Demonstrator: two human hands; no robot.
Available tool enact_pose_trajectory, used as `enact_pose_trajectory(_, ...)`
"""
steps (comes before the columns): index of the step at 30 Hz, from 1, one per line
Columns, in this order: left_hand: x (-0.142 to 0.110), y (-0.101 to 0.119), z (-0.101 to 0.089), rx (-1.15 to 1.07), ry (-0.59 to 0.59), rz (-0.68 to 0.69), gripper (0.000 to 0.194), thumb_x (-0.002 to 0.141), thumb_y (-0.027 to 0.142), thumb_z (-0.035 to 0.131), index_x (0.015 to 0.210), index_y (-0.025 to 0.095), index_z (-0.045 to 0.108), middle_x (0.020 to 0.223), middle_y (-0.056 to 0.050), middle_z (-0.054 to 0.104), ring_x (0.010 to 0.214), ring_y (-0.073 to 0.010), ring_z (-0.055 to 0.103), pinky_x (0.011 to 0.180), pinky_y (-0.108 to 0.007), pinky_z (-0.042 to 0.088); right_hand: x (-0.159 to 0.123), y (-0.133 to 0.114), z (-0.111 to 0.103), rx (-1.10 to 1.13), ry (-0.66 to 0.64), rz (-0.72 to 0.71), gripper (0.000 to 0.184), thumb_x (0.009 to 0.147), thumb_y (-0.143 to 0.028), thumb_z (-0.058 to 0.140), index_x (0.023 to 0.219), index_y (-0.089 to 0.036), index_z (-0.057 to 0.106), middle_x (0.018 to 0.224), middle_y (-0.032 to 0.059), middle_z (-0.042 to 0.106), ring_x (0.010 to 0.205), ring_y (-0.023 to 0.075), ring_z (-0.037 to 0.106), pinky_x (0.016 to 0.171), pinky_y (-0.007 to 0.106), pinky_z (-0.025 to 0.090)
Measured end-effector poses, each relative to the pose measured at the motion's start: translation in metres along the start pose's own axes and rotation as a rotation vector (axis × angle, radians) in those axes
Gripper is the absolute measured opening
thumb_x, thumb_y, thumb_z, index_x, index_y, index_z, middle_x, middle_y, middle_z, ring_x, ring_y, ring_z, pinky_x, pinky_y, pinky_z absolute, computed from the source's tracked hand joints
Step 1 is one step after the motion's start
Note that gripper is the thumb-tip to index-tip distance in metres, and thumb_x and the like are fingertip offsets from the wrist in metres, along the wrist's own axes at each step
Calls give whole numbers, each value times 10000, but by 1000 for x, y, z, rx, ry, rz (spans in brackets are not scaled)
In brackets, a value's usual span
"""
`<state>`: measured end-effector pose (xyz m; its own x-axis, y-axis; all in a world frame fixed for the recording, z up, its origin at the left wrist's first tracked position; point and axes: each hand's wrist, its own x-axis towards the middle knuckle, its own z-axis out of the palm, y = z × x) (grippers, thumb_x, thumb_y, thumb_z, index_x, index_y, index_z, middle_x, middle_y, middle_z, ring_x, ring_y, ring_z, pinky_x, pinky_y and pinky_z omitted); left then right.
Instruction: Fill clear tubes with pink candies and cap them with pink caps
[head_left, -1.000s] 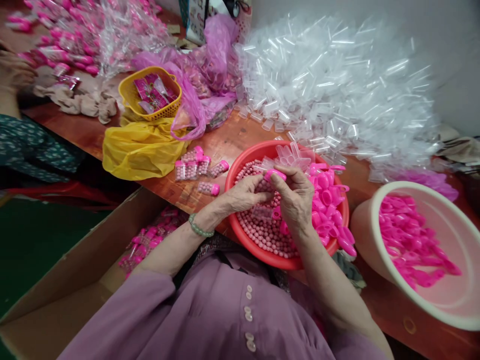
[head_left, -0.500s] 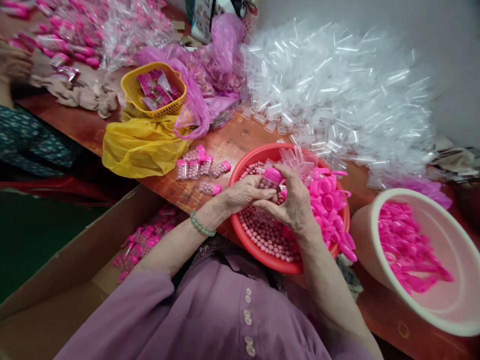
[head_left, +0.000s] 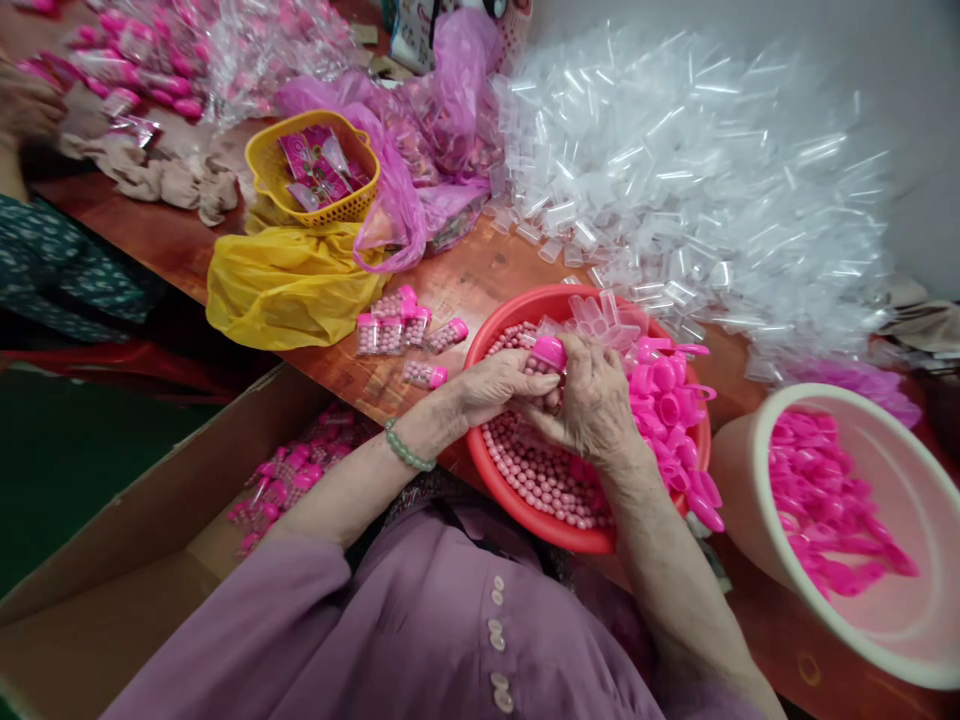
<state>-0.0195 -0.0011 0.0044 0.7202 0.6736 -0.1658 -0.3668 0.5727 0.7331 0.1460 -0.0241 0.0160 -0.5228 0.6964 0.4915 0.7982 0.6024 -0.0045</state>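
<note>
Your left hand (head_left: 495, 388) grasps a pink-capped jar (head_left: 549, 352) over the red basin (head_left: 551, 535) at the table's (head_left: 499, 265) near edge; your right hand (head_left: 600, 405) curls against it, its grip hidden. The basin carries pink beads (head_left: 532, 470), clear tubes (head_left: 600, 317) and pink plastic pieces (head_left: 667, 385). A white tub (head_left: 739, 480) sits rightward; below the near edge, a cardboard box (head_left: 150, 510) contains filled jars (head_left: 289, 480). Against the wall (head_left: 926, 150) rises a clear heap (head_left: 675, 170).

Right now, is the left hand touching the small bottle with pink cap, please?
Touching. The head view shows it: the thumb of the left hand lies across the pink-capped bottle, just below the cap.
</note>
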Motion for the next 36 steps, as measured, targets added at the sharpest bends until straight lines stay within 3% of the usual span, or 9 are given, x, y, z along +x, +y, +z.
enact_pose_trajectory(11,-1,1,2,6,-18,-22,534,532,508,946,638,93,629,597,-9,629,561,-80,574,584,-218,441,-1,3,0,43,-21,-14,602,890,-537,551,1305,-112,449,1039,166,629,936,331,610,769,473,519)
enact_pose_trajectory(20,2,-4,5,35,29,15,455,511,344,956,702,107,618,632,27,589,584,-68,512,572,-210,382,-3,-4,0,62,-76,13,764,803,-391,604,1437,-86,307,1235,241,578,1094,380,595,827,523,552)
enact_pose_trajectory(31,0,-3,5,39,-22,49,547,555,415,945,932,107,696,778,-20,666,712,-115,575,707,-255,457,-7,-7,4,87,-65,21,769,821,-370,583,1465,-57,303,1138,222,609,1028,378,616,789,529,572)
enact_pose_trajectory(36,-1,-7,5,31,-24,111,491,608,418,919,922,119,690,778,-14,655,712,-116,569,761,-276,472,-6,-5,0,177,-121,90,772,813,-316,616,1492,-112,309,1252,232,606,1110,387,627,843,555,580)
